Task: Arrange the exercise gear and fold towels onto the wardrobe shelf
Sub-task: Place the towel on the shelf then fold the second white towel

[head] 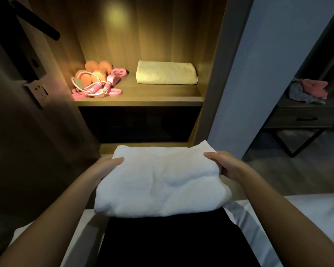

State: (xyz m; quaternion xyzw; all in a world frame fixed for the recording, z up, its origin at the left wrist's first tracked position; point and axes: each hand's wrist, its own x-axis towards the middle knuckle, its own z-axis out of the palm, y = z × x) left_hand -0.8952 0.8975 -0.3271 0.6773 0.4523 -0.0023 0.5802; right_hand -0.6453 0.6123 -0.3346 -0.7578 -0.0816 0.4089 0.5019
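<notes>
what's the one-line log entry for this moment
left hand: holds white towel | right hand: same | shelf: gear left, cream towel right | white towel: not shelved

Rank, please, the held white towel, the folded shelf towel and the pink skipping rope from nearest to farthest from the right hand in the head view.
1. White towel: held by the right hand.
2. Folded towel: right side of the shelf.
3. Pink skipping rope: left side of the shelf.

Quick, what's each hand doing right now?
Left hand: grips the left edge of the folded white towel.
Right hand: grips the towel's right edge.
</notes>
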